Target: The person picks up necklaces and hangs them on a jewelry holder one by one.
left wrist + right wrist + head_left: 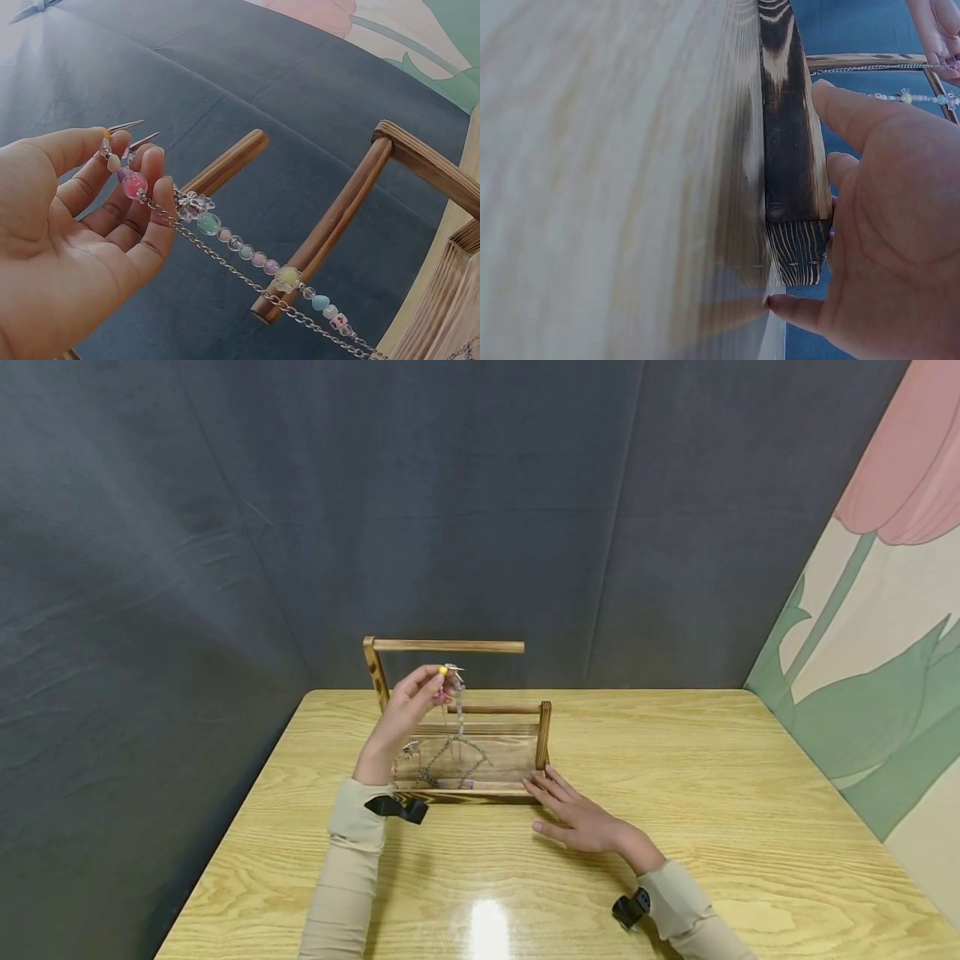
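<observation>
A: What does the left hand (408, 706) have?
B: The beaded chain (287, 279), pinched near its upper end between thumb and fingertips. A round pink bead (135, 185) sits right by the fingers, and two slim silver points (126, 125) stick out just past them. Whether those belong to the chain, I can't tell.
A: And past the pinch?
B: A clear flower bead (193, 204), a teal bead (209, 223), then smaller ones down to a blue heart bead (321, 302). A plain silver chain (217, 255) runs alongside.
A: How would it handle?
B: Light and limp, I'd judge, free to swing and twist. Smooth beads probably slip; thin links could snag. I'd hold it by the end rather than midway, clear of the points.
A: Further out?
B: Below the grip, loose chains (429, 779) lie in the tray (495, 795) of the wooden stand (543, 735). Its upper bar (465, 646) is above and behind the pinch.
A: The right hand (577, 822)?
B: Down and right of the grip, fingers extended, holding nothing, tips at the tray's front corner, seemingly touching it. The tabletop (712, 777) lies beneath.
</observation>
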### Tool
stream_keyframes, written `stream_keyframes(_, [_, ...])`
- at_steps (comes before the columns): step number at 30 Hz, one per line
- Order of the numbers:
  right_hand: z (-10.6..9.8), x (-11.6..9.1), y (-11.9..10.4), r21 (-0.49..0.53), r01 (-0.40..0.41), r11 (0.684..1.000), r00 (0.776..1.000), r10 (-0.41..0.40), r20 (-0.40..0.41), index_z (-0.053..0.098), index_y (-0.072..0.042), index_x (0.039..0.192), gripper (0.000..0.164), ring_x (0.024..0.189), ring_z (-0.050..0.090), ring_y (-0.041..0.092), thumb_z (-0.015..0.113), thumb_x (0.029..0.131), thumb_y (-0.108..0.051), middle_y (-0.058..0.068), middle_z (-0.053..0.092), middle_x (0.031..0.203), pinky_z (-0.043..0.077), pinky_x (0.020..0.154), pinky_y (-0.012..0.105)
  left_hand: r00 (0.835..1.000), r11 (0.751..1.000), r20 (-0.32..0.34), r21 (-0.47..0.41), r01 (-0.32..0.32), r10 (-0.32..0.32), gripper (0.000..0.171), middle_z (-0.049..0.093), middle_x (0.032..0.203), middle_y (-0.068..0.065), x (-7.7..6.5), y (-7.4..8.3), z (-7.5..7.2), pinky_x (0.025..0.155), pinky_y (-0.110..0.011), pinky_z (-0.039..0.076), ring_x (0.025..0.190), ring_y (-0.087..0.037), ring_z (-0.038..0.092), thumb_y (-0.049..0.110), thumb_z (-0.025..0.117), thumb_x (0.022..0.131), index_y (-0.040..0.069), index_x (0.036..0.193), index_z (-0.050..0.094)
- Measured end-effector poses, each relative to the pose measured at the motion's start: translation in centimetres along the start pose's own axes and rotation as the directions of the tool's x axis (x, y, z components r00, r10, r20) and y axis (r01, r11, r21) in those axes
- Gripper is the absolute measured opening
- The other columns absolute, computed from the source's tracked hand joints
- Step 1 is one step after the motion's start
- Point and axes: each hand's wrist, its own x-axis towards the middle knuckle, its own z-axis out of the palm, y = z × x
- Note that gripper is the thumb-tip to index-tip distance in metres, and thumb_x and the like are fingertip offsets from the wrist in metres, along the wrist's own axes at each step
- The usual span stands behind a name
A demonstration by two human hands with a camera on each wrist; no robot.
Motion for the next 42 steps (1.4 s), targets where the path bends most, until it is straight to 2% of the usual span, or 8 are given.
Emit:
stream_keyframes(4, [0.0,0.0,0.2,-0.003,-0.005,1.0,1.0,0.005,0.007,0.014,-0.013,0.15,0.066,0.141,-0.004,0.037,0.044,0.097,-0.04,0.017,0.01,0.154,0.023,0.103,0.065,1.0,1.0,-0.007,0.0,-0.01,0.01,0.033,0.055,0.112,-0.01,-0.1,0.1,-0.3,0.092,-0.04,0.046,0.097,-0.017,0.056,0.024,0.046,0.098,-0.001,0.119,0.051])
stream_keyframes(12, [0.1,0.1,0.3,-0.008,-0.001,1.0,1.0,0.001,0.0,0.015,-0.012,0.15,0.067,0.141,-0.003,0.038,0.045,0.097,-0.04,0.018,0.011,0.154,0.023,0.103,0.065,1.0,1.0,-0.005,-0.005,-0.026,0.026,0.032,0.055,0.114,-0.007,0.0,0.1,-0.9,0.09,-0.036,0.047,0.097,-0.016,0.056,0.025,0.047,0.098,0.0,0.118,0.051])
stream_keyframes(19, [0.1,0.1,0.3,0.002,-0.015,1.0,1.0,0.015,0.011,0.014,-0.014,0.15,0.067,0.142,-0.005,0.035,0.044,0.097,-0.041,0.016,0.009,0.155,0.022,0.103,0.066,1.0,1.0,-0.02,0.017,-0.011,0.011,0.029,0.052,0.116,-0.016,-0.5,2.5,-0.2,0.091,-0.038,0.046,0.099,-0.022,0.055,0.011,0.039,0.1,-0.009,0.12,0.045])
stream_keyframes(21, [0.1,0.1,0.3,0.005,-0.017,1.0,1.0,0.016,0.015,0.013,-0.014,0.15,0.067,0.142,-0.006,0.035,0.044,0.097,-0.041,0.015,0.008,0.155,0.022,0.104,0.065,1.0,1.0,-0.024,0.01,-0.018,0.018,0.03,0.052,0.115,-0.017,-0.4,2.5,-0.2,0.09,-0.038,0.046,0.098,-0.021,0.055,0.01,0.039,0.1,-0.011,0.12,0.044])
stream_keyframes(24, [0.1,0.1,0.3,0.008,-0.017,1.0,1.0,0.017,0.02,0.013,-0.015,0.15,0.067,0.142,-0.006,0.035,0.043,0.097,-0.042,0.015,0.008,0.155,0.022,0.104,0.065,0.999,0.999,-0.024,0.006,-0.035,0.035,0.03,0.052,0.113,-0.018,-0.3,2.5,-0.4,0.084,-0.026,0.048,0.096,-0.019,0.055,0.009,0.038,0.1,-0.013,0.12,0.044])
stream_keyframes(30, [0.2,0.0,0.3,0.006,-0.016,1.0,1.0,0.016,0.019,0.013,-0.015,0.15,0.067,0.142,-0.006,0.035,0.043,0.097,-0.042,0.015,0.008,0.155,0.022,0.104,0.065,0.998,0.998,-0.019,0.02,-0.058,0.059,0.028,0.053,0.112,-0.014,-0.1,2.5,-0.7,0.081,-0.022,0.049,0.095,-0.017,0.055,0.01,0.039,0.1,-0.008,0.119,0.048])
stream_keyframes(36, [0.2,0.1,0.4,0.002,-0.011,1.0,1.0,0.01,0.011,0.014,-0.014,0.15,0.067,0.142,-0.005,0.036,0.044,0.097,-0.041,0.016,0.009,0.155,0.022,0.103,0.065,0.999,0.999,-0.033,0.017,-0.031,0.031,0.029,0.047,0.12,-0.028,0.2,2.5,-0.9,0.086,-0.026,0.048,0.098,-0.02,0.055,0.012,0.039,0.1,-0.008,0.121,0.047])
stream_keyframes(42, [0.2,0.1,0.5,-0.005,-0.011,1.0,1.0,0.011,0.013,0.013,-0.013,0.15,0.067,0.142,-0.005,0.036,0.044,0.097,-0.042,0.015,0.008,0.155,0.022,0.104,0.065,0.999,1.0,-0.039,0.015,-0.012,0.013,0.03,0.049,0.119,-0.021,0.3,2.6,-0.9,0.092,-0.037,0.046,0.1,-0.022,0.054,0.013,0.04,0.1,-0.007,0.122,0.046])
